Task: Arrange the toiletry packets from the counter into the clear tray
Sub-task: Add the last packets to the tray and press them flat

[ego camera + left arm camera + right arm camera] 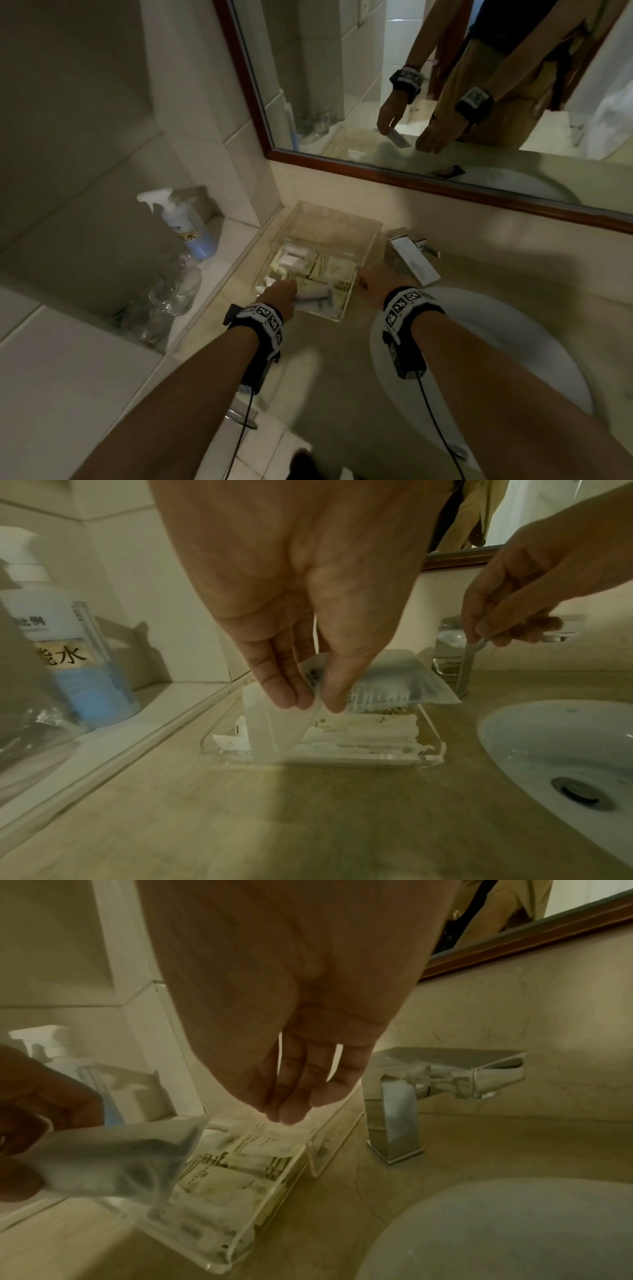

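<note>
The clear tray (pixel 342 221) (pixel 342 762) (pixel 219 1269) sits on the beige counter against the wall, left of the sink. Several cream and white toiletry packets (pixel 325 269) (pixel 359 731) (pixel 240 1161) lie inside it. My left hand (pixel 291 291) (pixel 308 704) pinches one end of a clear razor packet (pixel 318 298) (pixel 387 680) (pixel 113 1161), which hangs just above the tray's near end. My right hand (pixel 368 279) (pixel 486 634) (pixel 284 1115) is at the tray's right side, and its thumb and fingertips meet on the rim there.
A blue spray bottle (pixel 186 222) (pixel 68 656) stands on the white ledge to the left, with crumpled clear plastic (pixel 164 294) in front of it. A chrome faucet (pixel 411 253) (pixel 411 1096) and the white sink (pixel 496 359) (pixel 565 750) are close on the right. A mirror (pixel 445 85) hangs above.
</note>
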